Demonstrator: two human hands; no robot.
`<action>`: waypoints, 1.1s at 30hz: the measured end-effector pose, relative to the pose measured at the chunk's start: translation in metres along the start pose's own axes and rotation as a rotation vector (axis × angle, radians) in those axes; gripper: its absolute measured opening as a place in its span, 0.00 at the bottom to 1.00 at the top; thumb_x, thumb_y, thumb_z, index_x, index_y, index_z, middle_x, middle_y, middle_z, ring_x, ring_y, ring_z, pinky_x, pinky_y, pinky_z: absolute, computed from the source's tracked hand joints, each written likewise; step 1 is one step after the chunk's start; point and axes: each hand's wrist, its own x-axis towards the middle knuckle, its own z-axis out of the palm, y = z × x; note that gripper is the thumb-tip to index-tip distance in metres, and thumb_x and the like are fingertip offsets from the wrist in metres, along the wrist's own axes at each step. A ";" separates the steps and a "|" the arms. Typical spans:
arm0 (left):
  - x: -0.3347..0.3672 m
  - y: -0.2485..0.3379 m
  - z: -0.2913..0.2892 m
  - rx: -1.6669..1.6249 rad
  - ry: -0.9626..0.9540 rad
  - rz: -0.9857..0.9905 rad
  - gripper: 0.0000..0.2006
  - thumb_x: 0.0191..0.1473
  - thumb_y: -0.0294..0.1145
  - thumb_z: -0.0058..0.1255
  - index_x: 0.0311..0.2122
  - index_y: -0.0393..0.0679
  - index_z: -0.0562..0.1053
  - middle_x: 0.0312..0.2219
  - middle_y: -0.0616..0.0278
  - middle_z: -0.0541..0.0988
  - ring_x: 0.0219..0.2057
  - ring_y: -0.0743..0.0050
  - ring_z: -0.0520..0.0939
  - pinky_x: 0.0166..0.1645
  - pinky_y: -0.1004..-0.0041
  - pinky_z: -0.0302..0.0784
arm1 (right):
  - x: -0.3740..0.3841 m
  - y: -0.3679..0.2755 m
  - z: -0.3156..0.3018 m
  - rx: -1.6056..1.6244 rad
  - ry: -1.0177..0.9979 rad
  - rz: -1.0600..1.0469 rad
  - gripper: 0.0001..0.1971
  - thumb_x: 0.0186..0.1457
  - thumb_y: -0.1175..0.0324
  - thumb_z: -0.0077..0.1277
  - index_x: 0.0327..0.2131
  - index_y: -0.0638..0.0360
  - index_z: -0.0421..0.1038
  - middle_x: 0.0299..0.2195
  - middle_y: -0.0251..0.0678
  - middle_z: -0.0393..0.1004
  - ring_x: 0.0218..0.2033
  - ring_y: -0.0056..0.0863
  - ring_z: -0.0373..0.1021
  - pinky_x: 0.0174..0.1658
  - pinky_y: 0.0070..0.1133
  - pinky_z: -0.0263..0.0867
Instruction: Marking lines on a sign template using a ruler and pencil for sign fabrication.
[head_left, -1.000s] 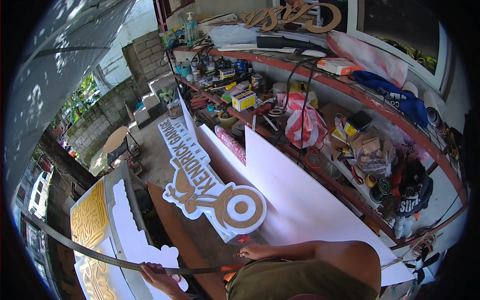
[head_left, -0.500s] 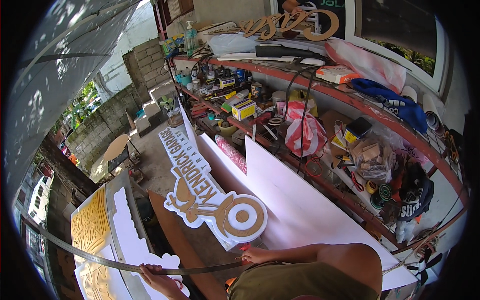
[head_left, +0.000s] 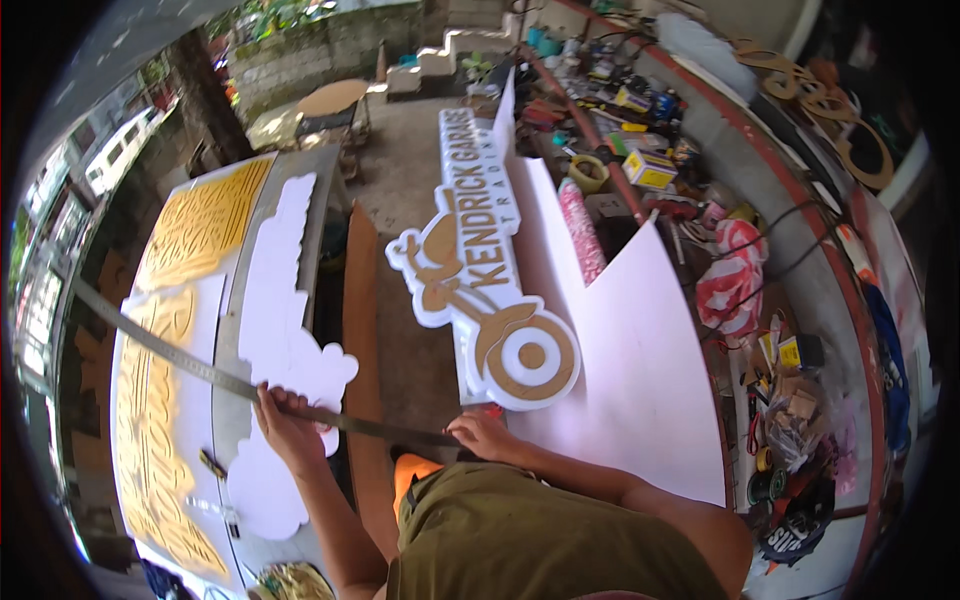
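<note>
A long metal ruler (head_left: 185,362) slants across my front, its far end reaching out to the left over the painted sheets. My left hand (head_left: 285,415) is closed around it toward its right part. At the ruler's right end, the fingers of my right hand (head_left: 482,437) are closed on the tip. Something small and red (head_left: 492,410) shows just beyond that hand; I cannot make out what it is. Ahead stands a white sign (head_left: 535,368) with brown lettering and a motorcycle shape, beside a large white sheet (head_left: 650,370).
On the left, a table bears a white cloud-edged cutout (head_left: 275,320) and sheets with yellow-brown painted lettering (head_left: 205,235). A brown board (head_left: 362,300) stands between table and sign. Cluttered shelves with a red rail (head_left: 868,330) line the right. A round-topped table (head_left: 333,97) stands farther off.
My view has turned toward the left, so the sign and shelves sit farther right. Both hands keep hold of the ruler, and more of the left table shows.
</note>
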 end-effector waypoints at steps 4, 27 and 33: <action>0.032 0.007 -0.002 -0.137 -0.127 -0.017 0.09 0.73 0.34 0.43 0.52 0.43 0.68 0.28 0.68 0.68 0.28 0.79 0.66 0.36 0.72 0.67 | 0.043 -0.011 0.001 0.048 0.048 0.014 0.06 0.58 0.68 0.60 0.38 0.56 0.81 0.24 0.39 0.77 0.29 0.38 0.72 0.34 0.31 0.67; 0.264 0.026 -0.073 0.070 -0.144 -0.034 0.24 0.66 0.19 0.49 0.66 0.37 0.63 0.44 0.59 0.81 0.45 0.71 0.83 0.54 0.70 0.81 | 0.302 -0.099 -0.049 -0.018 -0.002 0.053 0.07 0.62 0.70 0.60 0.36 0.63 0.76 0.28 0.36 0.76 0.27 0.25 0.72 0.32 0.25 0.68; 0.362 0.009 -0.041 0.219 -0.054 0.046 0.15 0.63 0.18 0.53 0.54 0.35 0.68 0.42 0.56 0.82 0.42 0.70 0.83 0.52 0.69 0.82 | 0.409 -0.080 -0.050 -0.103 -0.024 -0.028 0.07 0.60 0.68 0.62 0.36 0.61 0.77 0.28 0.36 0.76 0.29 0.33 0.74 0.33 0.28 0.68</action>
